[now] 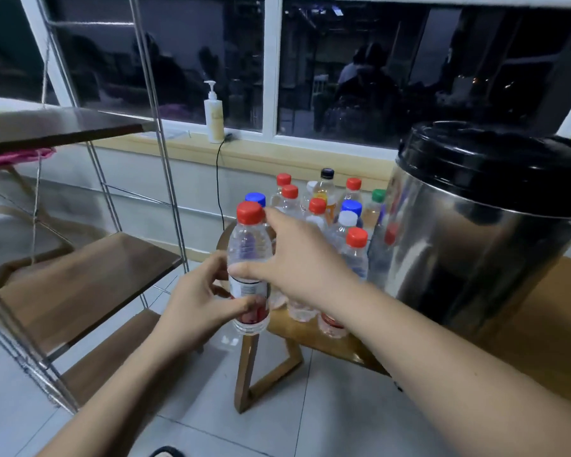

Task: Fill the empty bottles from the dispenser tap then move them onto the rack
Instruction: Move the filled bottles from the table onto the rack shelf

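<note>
A clear plastic bottle (248, 255) with a red cap (250, 212) is held upright in the air above the stool's left edge. My left hand (197, 301) grips its lower labelled part, thumb across the front. My right hand (297, 258) reaches over from the right, its thumb on the bottle's middle and its fingers stretched toward the cap. Behind it, several capped bottles (327, 219) stand together on a wooden stool (297, 328). The steel dispenser (475, 245) with a black lid stands at the right; its tap is not visible. The rack (89, 285) with wooden shelves stands at the left.
A pump bottle (213, 117) stands on the window sill, with a black cable hanging down the wall. A pink cloth (14, 158) lies under the rack's top shelf. The dispenser sits on a wooden table (548, 328). Tiled floor lies below.
</note>
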A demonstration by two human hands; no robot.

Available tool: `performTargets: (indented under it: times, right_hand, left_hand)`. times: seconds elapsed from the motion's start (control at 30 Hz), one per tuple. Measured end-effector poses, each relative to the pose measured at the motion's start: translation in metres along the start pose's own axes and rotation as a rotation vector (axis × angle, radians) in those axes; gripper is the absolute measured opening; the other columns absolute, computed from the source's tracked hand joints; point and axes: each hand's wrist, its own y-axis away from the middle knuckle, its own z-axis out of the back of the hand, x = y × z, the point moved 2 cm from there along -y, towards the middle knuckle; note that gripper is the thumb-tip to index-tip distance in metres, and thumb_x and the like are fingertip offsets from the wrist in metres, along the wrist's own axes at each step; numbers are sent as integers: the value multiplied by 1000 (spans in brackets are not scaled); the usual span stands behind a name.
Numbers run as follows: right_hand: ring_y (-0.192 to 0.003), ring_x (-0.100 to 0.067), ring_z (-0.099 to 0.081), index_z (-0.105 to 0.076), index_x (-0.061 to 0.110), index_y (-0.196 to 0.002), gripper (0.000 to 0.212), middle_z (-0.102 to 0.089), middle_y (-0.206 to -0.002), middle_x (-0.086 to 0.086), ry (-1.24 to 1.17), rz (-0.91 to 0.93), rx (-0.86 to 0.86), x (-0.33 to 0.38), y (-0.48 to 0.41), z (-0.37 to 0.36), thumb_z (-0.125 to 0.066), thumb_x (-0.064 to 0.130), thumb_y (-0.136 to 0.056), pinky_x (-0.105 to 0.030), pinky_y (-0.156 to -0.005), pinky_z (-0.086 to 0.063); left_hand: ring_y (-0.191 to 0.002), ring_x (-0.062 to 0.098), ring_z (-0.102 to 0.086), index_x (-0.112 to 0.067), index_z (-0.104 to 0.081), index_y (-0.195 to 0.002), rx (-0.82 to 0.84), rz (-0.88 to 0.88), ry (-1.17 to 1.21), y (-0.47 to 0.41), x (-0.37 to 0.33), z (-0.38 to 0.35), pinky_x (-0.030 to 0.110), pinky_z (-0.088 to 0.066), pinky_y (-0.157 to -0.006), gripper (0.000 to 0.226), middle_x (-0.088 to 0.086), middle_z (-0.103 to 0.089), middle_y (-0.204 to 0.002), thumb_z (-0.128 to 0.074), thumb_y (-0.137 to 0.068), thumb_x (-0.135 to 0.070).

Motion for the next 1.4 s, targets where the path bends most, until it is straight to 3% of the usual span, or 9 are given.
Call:
performTargets:
  times: [0.13, 0.33, 0.5, 0.67, 0.83, 0.97, 1.03, 1.27, 1.4]
  right_hand:
    - [-96, -13, -65, -63, 30, -128, 59, -69, -108, 10, 190, 10, 72, 13, -49, 24, -84, 63, -84, -30, -73, -50]
    - [-104, -26, -67, -66, 27, -128, 41, -73, -113, 0, 503, 29, 86, 6, -107, 37, -73, 48, -93, -42, -91, -58]
    - [-96, -29, -65, -66, 21, -122, 43, -70, -111, -7, 847, 0, 336, -9, -119, 21, -71, 53, -94, -40, -81, -58]
    - [-98, -25, -58, -62, 26, -130, 57, -59, -109, 1, 864, 0, 501, -12, -122, 13, -79, 61, -89, -36, -74, -45]
    - [-102, -22, -60, -59, 32, -135, 75, -66, -119, 2, 944, 50, 539, -8, -123, 7, -89, 66, -74, -38, -83, -53]
    - [-76, -5, -54, -64, 33, -122, 63, -59, -77, 9, 948, 97, 520, 7, -124, 1, -89, 63, -72, -32, -59, -43]
    - [-71, -1, -50, -65, 36, -121, 61, -59, -72, 8, 953, 118, 514, 20, -128, -5, -87, 65, -72, -30, -54, -38]
    - [-78, -6, -60, -65, 40, -117, 58, -71, -89, 4, 782, 234, 481, 77, -170, -40, -88, 65, -71, -28, -58, -46]
    - [-80, -6, -56, -68, 34, -123, 62, -67, -94, 6, 653, 296, 435, 97, -215, -84, -88, 63, -72, -31, -62, -48]
  left_hand:
    - [-103, 8, -72, -38, -70, -118, -38, 0, -16, -27, 7, 15, 39, -63, -81, 52, -19, -78, -111, -97, -76, -24]
    - [-99, 2, -71, -37, -70, -116, -200, 68, -27, -59, 34, 28, 34, -62, -83, 48, -23, -77, -105, -96, -76, -38]
    - [-94, -5, -69, -34, -70, -115, -248, 117, -59, -63, 63, 44, 20, -56, -78, 48, -28, -75, -101, -96, -75, -39]
    - [-97, -8, -69, -35, -69, -112, -246, 204, -103, -53, 97, 68, 15, -54, -79, 46, -24, -76, -103, -95, -74, -39]
    - [-95, -9, -69, -35, -67, -108, -281, 252, -138, -44, 129, 93, 14, -49, -75, 43, -23, -77, -99, -95, -74, -33]
    - [-94, -3, -72, -34, -68, -110, -304, 275, -137, -43, 153, 109, 31, -61, -86, 46, -21, -78, -100, -96, -73, -34]
    - [-94, -3, -74, -33, -68, -110, -313, 278, -137, -48, 161, 117, 34, -63, -88, 48, -20, -79, -100, -97, -72, -36]
    - [-92, -6, -71, -33, -69, -109, -377, 288, -146, -72, 185, 145, 30, -61, -88, 43, -16, -78, -102, -95, -76, -39]
    - [-91, -1, -72, -33, -70, -110, -451, 255, -170, -80, 197, 166, 25, -59, -85, 44, -12, -77, -101, -95, -75, -26]
